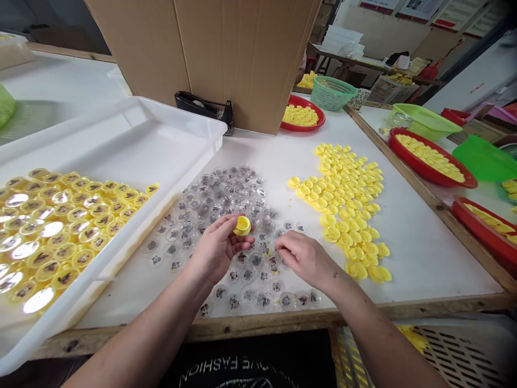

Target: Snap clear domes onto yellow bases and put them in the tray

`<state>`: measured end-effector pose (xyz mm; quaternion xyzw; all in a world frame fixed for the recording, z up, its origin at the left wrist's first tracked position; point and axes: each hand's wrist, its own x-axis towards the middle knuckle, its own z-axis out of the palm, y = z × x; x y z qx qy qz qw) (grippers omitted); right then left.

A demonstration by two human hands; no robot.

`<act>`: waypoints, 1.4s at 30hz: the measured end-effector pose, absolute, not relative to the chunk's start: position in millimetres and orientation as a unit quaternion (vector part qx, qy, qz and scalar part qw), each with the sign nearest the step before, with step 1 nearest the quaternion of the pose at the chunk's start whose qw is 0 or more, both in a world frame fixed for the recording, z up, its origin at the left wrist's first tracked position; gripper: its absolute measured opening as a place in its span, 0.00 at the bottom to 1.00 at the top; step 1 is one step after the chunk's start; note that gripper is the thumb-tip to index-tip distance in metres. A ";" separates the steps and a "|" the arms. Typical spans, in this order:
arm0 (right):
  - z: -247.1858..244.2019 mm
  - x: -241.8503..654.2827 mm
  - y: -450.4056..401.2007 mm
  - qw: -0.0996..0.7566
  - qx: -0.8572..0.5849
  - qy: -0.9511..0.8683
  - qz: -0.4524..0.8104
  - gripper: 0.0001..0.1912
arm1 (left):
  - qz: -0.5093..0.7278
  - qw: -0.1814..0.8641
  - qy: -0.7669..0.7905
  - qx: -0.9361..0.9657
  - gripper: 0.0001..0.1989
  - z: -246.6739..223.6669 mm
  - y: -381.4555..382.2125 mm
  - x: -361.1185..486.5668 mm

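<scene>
While the left hand grips a yellow cap, the half-closed right hand hangs over clear capsules.

Upside-down white lettering, "OVE FASHION" legible, across a black shirt, just below the wooden table edge; far beyond that edge, wall posters too small and blurred to read.
</scene>
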<state>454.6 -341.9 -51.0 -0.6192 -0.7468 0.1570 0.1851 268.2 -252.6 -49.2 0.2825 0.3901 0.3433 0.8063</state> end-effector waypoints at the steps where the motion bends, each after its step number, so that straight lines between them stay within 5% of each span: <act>1: -49.9 450.8 -340.0 0.187 -0.602 -0.758 0.167 0.10 | 0.343 0.807 0.389 0.282 0.10 -49.4 -252.6 268.1; 28: -40.3 443.4 -302.9 -0.014 -0.619 -0.768 0.166 0.07 | 0.331 0.820 0.376 0.279 0.09 -48.0 -256.4 268.4; 42: 10.5 456.1 -297.1 0.039 -0.674 -0.718 0.170 0.07 | 0.305 0.826 0.383 0.277 0.09 -47.6 -262.0 271.6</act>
